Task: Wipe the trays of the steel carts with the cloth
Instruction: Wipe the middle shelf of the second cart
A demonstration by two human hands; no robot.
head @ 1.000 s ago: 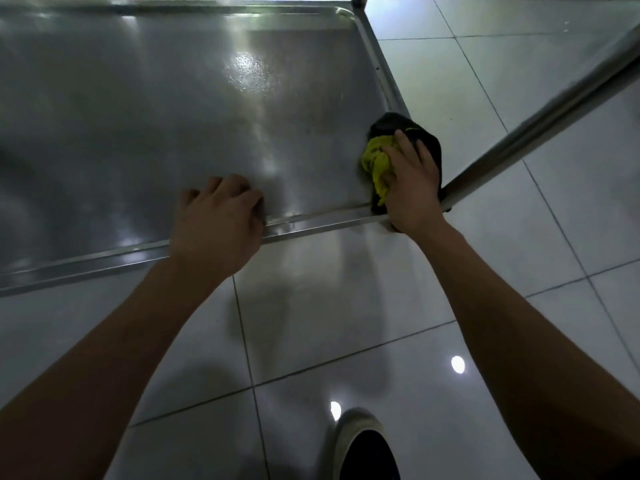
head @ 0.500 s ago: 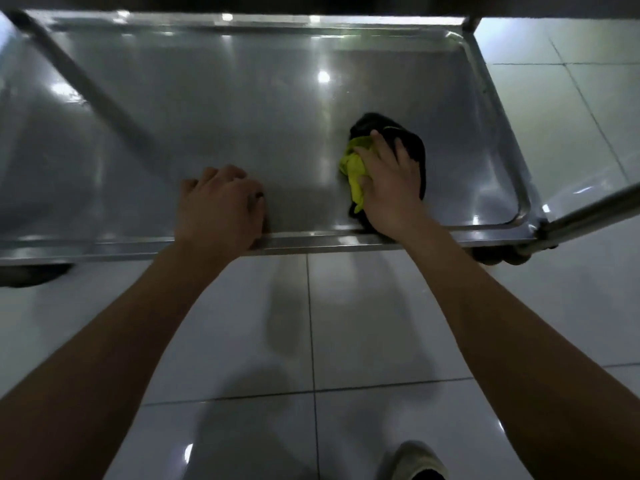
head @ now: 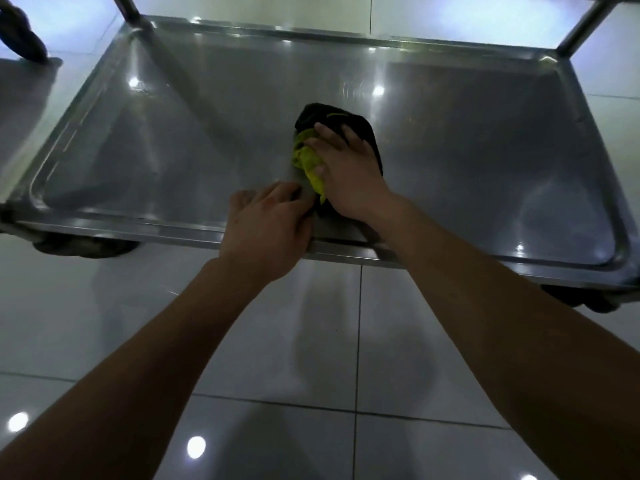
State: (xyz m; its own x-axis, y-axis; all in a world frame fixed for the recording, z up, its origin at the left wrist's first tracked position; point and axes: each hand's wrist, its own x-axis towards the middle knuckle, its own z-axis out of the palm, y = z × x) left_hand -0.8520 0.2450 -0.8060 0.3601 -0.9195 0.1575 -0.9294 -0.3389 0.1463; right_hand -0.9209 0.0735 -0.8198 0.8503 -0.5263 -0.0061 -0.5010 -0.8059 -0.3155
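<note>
the cloth, black with a yellow-green fold showing, lies on the floor of the steel tray, near the middle of its width and close to the near rim. the right hand lies flat on top of it, fingers fairly straight and spread, pressing it down rather than gripping it; the fingertips point away from the person and a little left. the left hand rests over the near rim just beside the cloth, its fingers curled down over the edge as if steadying the cart, though how firmly it holds cannot be told. the tray's long axis runs left to right across the view. bare steel stretches both ways from the cloth, with wide spans toward the left end and the right end. the right hand is the one on the cloth, so the next stroke likely runs sideways along that long axis, and the left hand sits directly in the path of a leftward sweep along the rim.
</note>
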